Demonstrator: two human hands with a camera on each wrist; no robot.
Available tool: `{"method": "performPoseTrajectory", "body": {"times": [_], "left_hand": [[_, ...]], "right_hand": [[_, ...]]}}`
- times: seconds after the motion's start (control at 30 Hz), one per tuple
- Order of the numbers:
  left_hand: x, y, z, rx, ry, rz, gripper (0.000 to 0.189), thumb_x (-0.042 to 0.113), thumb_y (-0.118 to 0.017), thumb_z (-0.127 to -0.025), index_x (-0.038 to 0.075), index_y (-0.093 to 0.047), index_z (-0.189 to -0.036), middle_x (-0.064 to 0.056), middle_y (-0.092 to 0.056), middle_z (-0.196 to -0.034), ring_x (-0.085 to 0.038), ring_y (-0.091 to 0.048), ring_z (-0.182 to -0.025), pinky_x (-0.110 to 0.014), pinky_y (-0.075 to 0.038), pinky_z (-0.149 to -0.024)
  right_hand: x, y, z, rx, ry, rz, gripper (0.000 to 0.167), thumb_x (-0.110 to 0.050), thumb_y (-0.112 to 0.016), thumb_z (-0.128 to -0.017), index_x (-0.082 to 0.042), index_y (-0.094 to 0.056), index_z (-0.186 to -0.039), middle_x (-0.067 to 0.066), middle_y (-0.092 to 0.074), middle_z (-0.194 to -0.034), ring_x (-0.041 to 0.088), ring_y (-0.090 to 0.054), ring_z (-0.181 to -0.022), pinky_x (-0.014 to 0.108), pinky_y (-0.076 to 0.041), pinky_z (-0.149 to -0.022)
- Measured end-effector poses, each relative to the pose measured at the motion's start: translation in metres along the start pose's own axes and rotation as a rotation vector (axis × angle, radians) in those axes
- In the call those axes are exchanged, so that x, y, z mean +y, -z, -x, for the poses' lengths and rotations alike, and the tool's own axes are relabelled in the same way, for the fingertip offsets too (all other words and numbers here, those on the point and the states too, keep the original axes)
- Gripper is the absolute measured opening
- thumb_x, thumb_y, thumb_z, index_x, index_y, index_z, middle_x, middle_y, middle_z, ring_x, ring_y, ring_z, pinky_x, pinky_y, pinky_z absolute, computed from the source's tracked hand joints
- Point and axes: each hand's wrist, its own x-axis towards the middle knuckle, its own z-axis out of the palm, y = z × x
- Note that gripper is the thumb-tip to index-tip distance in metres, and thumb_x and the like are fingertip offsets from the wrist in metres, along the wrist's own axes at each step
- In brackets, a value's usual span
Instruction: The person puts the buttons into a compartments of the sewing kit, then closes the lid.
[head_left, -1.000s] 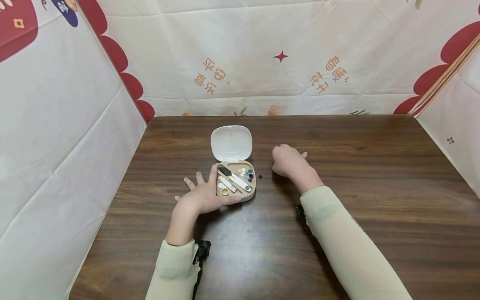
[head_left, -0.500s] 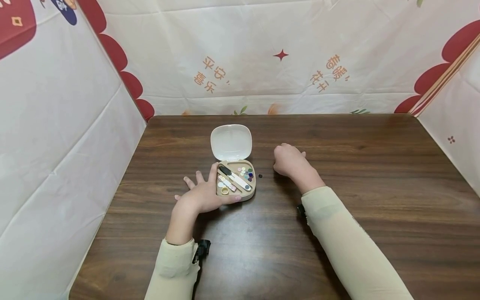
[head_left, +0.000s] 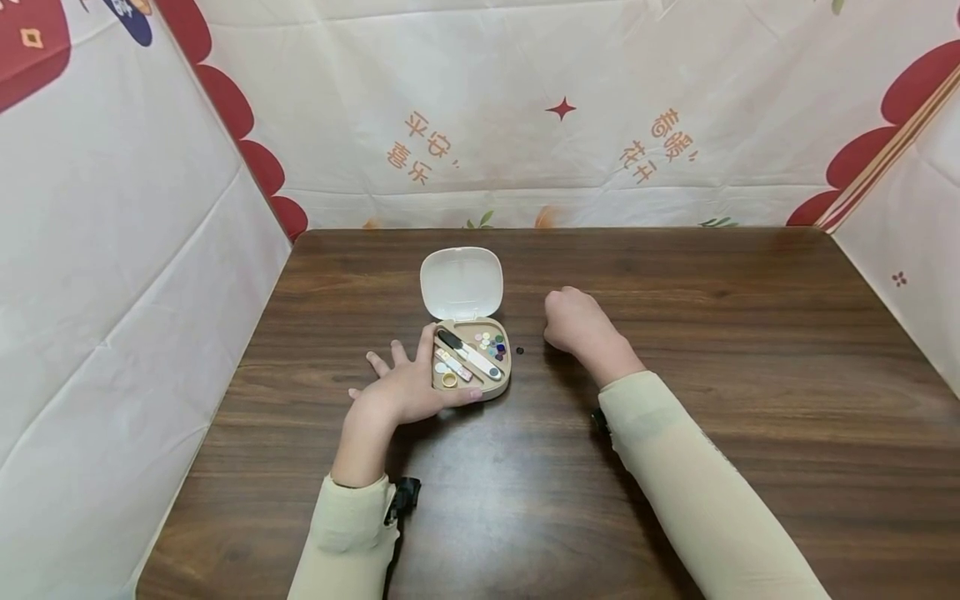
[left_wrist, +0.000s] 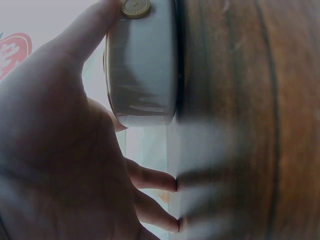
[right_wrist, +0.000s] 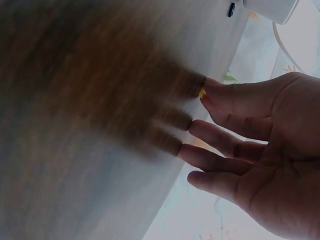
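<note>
A small sewing box (head_left: 504,387) stands on the table, its white lid (head_left: 461,283) tipped back. My left hand (head_left: 405,390) holds its near left corner, thumb along the front and index finger on the left side; the other fingers spread out over the tabletop. In the beige tray lie a slim black-and-white tool (head_left: 468,354), a patterned strip (head_left: 453,365), a gold ring (head_left: 449,380) and several coloured buttons (head_left: 498,340). To the right, at the tabletop, my right hand (head_left: 581,329) pinches a small yellow piece (right_wrist: 202,93) between thumb and index finger; most of it is hidden.
A small dark button (head_left: 520,351) lies on the wooden table (head_left: 712,350) between the box and my right hand. White printed cloth (head_left: 525,67) hangs behind the table's far edge and along both sides.
The right hand has shifted only slightly, and its little finger no longer shows in the head view. The left hand and the box stay put.
</note>
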Motion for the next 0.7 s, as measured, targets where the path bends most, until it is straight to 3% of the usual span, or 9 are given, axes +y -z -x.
{"method": "performPoseTrajectory", "body": {"times": [0.13, 0.27, 0.37, 0.57, 0.7], "left_hand": [[0.001, 0.001, 0.000, -0.002, 0.002, 0.001, 0.130, 0.091, -0.068, -0.074, 0.046, 0.008, -0.169, -0.031, 0.003, -0.177, -0.061, 0.017, -0.159, -0.099, -0.006, -0.103], [0.001, 0.001, 0.001, -0.010, 0.006, -0.001, 0.129, 0.091, -0.068, -0.074, 0.046, 0.009, -0.169, -0.030, 0.003, -0.177, -0.061, 0.017, -0.159, -0.099, -0.005, -0.103], [0.001, 0.001, 0.001, -0.007, 0.008, 0.001, 0.129, 0.091, -0.068, -0.074, 0.046, 0.008, -0.169, -0.029, 0.003, -0.177, -0.060, 0.017, -0.159, -0.099, -0.005, -0.104], [0.000, 0.000, 0.000, -0.003, 0.004, 0.001, 0.129, 0.091, -0.068, -0.075, 0.046, 0.007, -0.169, -0.030, 0.002, -0.177, -0.061, 0.017, -0.159, -0.099, -0.005, -0.103], [0.000, -0.001, -0.001, 0.005, 0.000, 0.006, 0.129, 0.091, -0.069, -0.074, 0.046, 0.007, -0.169, -0.031, 0.002, -0.177, -0.061, 0.017, -0.159, -0.099, -0.005, -0.102]], "right_hand": [[0.001, 0.001, 0.000, -0.022, -0.019, -0.020, 0.021, 0.000, -0.057, -0.091, 0.009, -0.074, -0.099, 0.028, -0.072, -0.108, 0.038, -0.067, -0.100, 0.054, -0.057, -0.092], [0.007, 0.003, 0.002, -0.055, -0.058, -0.035, 0.015, -0.004, -0.061, -0.093, 0.004, -0.069, -0.084, 0.026, -0.071, -0.104, 0.036, -0.064, -0.093, 0.053, -0.057, -0.089], [0.010, 0.004, 0.002, -0.069, -0.063, -0.032, 0.017, -0.006, -0.062, -0.094, 0.000, -0.066, -0.079, 0.025, -0.071, -0.106, 0.037, -0.064, -0.099, 0.053, -0.055, -0.092], [0.009, 0.006, 0.001, -0.105, -0.053, -0.027, 0.015, -0.007, -0.061, -0.095, 0.003, -0.071, -0.089, 0.027, -0.065, -0.118, 0.036, -0.060, -0.105, 0.050, -0.054, -0.092], [0.011, 0.006, 0.001, -0.102, -0.059, -0.044, 0.018, -0.009, -0.063, -0.096, 0.000, -0.068, -0.081, 0.029, -0.064, -0.126, 0.038, -0.062, -0.111, 0.052, -0.055, -0.095]]}}
